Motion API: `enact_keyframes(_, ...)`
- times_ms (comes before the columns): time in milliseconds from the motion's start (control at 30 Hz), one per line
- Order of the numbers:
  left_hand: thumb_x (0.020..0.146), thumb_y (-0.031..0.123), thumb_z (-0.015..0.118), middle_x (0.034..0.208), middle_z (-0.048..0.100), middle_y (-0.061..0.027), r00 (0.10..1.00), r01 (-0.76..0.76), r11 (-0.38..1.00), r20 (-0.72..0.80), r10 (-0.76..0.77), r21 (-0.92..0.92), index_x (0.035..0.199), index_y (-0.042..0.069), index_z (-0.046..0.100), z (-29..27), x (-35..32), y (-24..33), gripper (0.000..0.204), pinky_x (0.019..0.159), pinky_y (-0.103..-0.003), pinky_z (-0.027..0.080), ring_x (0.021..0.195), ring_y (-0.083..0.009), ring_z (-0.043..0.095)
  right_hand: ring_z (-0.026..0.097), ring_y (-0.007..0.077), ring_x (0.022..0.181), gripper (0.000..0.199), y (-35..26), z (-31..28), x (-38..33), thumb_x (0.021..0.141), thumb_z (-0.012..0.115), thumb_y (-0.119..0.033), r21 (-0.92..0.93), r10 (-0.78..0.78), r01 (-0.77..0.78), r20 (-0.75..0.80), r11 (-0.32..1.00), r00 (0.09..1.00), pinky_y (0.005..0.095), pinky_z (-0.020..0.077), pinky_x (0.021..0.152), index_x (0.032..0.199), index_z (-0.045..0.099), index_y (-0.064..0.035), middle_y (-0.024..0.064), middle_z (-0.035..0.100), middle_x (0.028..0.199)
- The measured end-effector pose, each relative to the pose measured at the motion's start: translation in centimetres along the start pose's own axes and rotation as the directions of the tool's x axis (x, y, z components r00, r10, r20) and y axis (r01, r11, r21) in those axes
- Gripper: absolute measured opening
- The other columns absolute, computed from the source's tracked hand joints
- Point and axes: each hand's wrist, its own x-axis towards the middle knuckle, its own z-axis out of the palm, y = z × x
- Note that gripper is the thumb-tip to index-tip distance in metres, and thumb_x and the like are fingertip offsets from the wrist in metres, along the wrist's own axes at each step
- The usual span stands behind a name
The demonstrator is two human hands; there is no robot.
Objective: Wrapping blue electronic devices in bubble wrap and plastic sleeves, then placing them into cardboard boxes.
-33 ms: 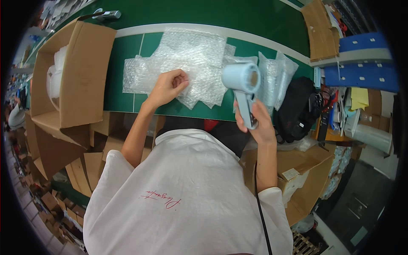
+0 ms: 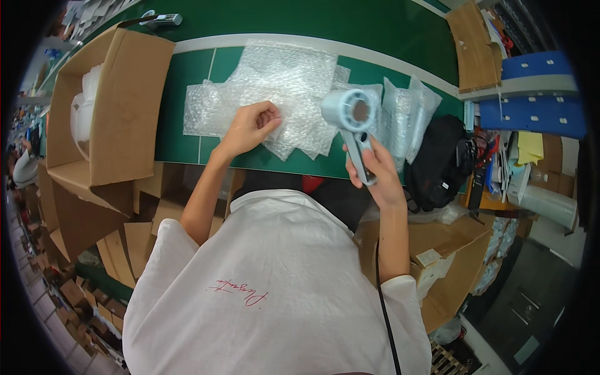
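The right hand [image 2: 378,178] was wrapped tight around the grey handle of a pale blue hair dryer [image 2: 351,122], holding it upright with the round head above the fist and its opening turned toward the camera. A dark cord [image 2: 382,294] hung down from below that hand, along the forearm. The left hand [image 2: 250,125] was curled into a loose fist, fingertips pinching a sheet of bubble wrap [image 2: 281,87] that lay flat on the green bench [image 2: 181,112]. The dryer hovered just right of that pinch, over the sheet's right edge. Further right of the right hand stood more folded bubble wrap pouches [image 2: 409,115], and beyond them a black bag [image 2: 440,165] sat at the bench edge. Left of the left hand, well apart, an open cardboard box [image 2: 119,106] rested on the bench with something white inside. Below the right hand, another cardboard box [image 2: 450,250] sat beside the person's white shirt [image 2: 275,281].
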Motion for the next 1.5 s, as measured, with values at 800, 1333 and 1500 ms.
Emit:
enact_keyframes(800,0.090,0.000,0.061,0.080,0.056,0.0028,0.982,0.111,0.579,0.001,-0.187,-0.808,0.115,0.009,0.054,-0.9,0.0,-2.1,0.027,0.059,-0.016,0.035,0.067,-0.0024,0.045,0.057,0.0108,0.071,0.035,2.2,2.7,7.6,0.098,0.061,-0.019,-0.569,0.170,-0.141,-0.003,0.810,0.985,0.0206,0.0429,0.058,0.129,0.060,-0.0036,0.0070,0.068,0.109)
enact_keyframes(1333,0.090,0.014,0.063,0.060,0.049,-0.0008,0.975,0.117,0.919,-0.219,-0.035,0.376,0.078,0.003,0.059,0.7,-2.1,1.5,0.017,0.052,-0.028,0.036,0.056,-0.0115,0.045,0.056,0.0095,0.066,0.037,0.3,1.2,4.4,0.098,0.060,-0.016,-0.253,-0.009,-0.004,-0.051,0.968,0.999,0.0203,0.0419,0.056,0.133,0.057,-0.0045,0.0073,0.067,0.108)
enact_keyframes(1500,0.092,0.017,0.061,0.059,0.049,-0.0025,0.970,0.095,0.993,-0.216,-0.109,-0.076,0.067,-0.002,0.053,0.8,-1.7,-0.8,0.031,0.052,-0.028,0.036,0.056,-0.0122,0.043,0.058,0.0095,0.069,0.036,3.7,1.7,7.3,0.098,0.059,-0.015,-0.260,-0.025,0.035,0.044,0.965,0.999,0.0212,0.0438,0.059,0.133,0.057,-0.0043,0.0068,0.067,0.106)
